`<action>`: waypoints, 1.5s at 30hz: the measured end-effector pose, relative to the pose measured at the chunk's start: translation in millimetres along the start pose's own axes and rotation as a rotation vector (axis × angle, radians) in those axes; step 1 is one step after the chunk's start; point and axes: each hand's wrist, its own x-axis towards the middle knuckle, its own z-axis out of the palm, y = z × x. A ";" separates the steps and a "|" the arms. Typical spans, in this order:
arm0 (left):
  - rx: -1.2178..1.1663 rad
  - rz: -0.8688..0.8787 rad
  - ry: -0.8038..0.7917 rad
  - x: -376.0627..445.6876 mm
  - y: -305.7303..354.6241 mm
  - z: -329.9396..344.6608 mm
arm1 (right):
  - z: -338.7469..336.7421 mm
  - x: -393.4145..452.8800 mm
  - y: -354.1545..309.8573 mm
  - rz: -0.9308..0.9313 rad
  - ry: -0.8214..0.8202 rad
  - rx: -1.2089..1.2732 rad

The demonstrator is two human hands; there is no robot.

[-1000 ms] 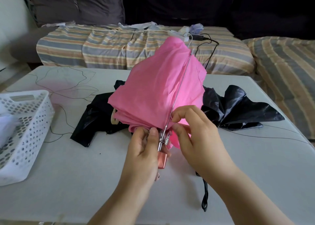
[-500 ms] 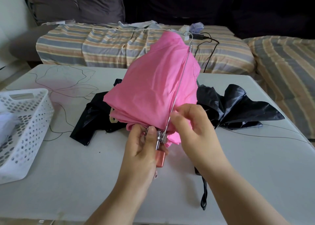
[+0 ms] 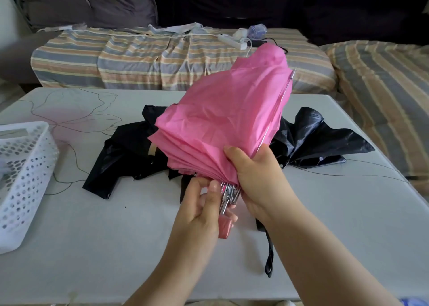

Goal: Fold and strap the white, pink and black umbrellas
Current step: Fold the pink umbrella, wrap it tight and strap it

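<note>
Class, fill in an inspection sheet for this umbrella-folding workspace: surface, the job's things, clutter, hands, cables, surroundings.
Surface: pale table with a faint flower print.
Job's things: pink umbrella held above the table, canopy gathered in pleats; black umbrella lies unfolded behind it; white umbrella not identifiable.
Clutter: white perforated basket at the table's left edge.
Hands: left hand grips the pink handle; right hand grips the gathered canopy.
Cables: power strip and leads on the sofa.
Surroundings: sofa with striped cover.
</note>
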 end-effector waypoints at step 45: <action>0.888 0.464 0.143 7.4 1.5 -3.8 | 13.2 -29.8 1.6 0.043 -0.049 0.014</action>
